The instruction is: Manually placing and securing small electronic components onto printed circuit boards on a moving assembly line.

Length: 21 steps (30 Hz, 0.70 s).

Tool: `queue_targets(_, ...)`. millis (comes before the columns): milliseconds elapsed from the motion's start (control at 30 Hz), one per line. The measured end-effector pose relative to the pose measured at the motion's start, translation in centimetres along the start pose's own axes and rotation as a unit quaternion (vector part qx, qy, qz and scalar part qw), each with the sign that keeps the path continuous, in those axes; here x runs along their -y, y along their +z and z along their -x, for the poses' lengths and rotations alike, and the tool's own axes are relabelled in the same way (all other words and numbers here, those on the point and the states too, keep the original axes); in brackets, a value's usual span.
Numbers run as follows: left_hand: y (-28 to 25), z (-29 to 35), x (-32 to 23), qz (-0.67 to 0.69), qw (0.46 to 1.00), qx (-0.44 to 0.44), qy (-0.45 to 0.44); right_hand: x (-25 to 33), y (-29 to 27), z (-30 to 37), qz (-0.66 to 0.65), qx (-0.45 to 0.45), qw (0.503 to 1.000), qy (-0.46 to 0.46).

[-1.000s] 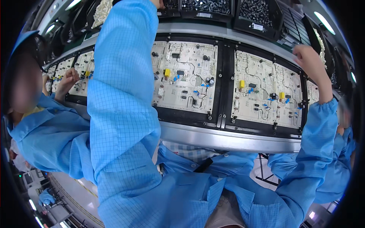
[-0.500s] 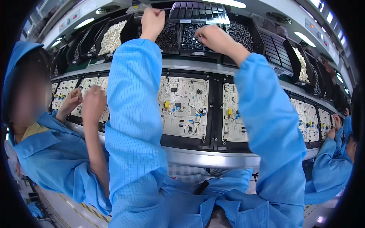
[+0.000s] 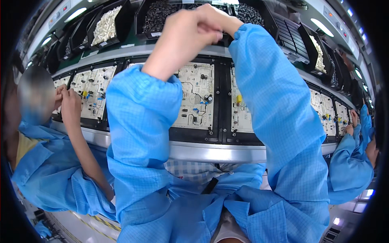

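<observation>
Over the front of the parts bins, my left hand [image 3: 184, 34] meets my right hand [image 3: 214, 18], and the two overlap. Fingers of the left are curled in, blurred by motion; whatever they pinch is too small to see. My right hand comes in from the right with bent fingers, its fingertips partly hidden behind the left. Beneath them lies a pale circuit board [image 3: 196, 95] in a black frame, bearing black, blue and white components. Another circuit board [image 3: 242, 117] is partly covered by my right sleeve. Nearest behind is a bin of small black parts [image 3: 159, 16].
A second bin of black parts [image 3: 250, 15] stands behind my right wrist. White parts fill a bin [image 3: 106, 26] at left. A compartmented tray [image 3: 288, 38] sits at right. The metal rail [image 3: 219, 153] edges the bench. Co-workers' hands [image 3: 69, 101] are close on the left, others far right.
My hands were apart over the bins, the right one reaching into black parts. They have come together, nearer to me. The view has shifted, and the co-worker's hands at left have moved together.
</observation>
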<state>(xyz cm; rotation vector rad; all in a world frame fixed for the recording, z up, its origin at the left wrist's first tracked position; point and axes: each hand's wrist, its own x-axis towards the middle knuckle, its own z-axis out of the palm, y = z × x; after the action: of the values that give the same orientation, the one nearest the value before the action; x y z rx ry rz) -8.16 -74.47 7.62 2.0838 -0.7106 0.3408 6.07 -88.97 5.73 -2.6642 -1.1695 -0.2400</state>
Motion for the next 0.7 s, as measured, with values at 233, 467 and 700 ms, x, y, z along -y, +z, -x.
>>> queue_targets(233, 7.6, 0.8, 0.9, 0.052, 0.981, 0.185, -0.034, -3.9, -1.8, 3.1, -0.092, -0.171, 0.981, 0.026)
queue_targets(467, 10.8, 1.7, 2.0, 0.009, 0.971, 0.235, -0.04, 2.0, -4.3, 19.5, -0.153, -0.14, 0.971, 0.116)
queue_targets(700, 10.9, 2.4, -0.1, -0.018, 0.966, 0.251, -0.061, 8.7, -2.5, 30.6, -0.318, -0.105, 0.898, 0.287)
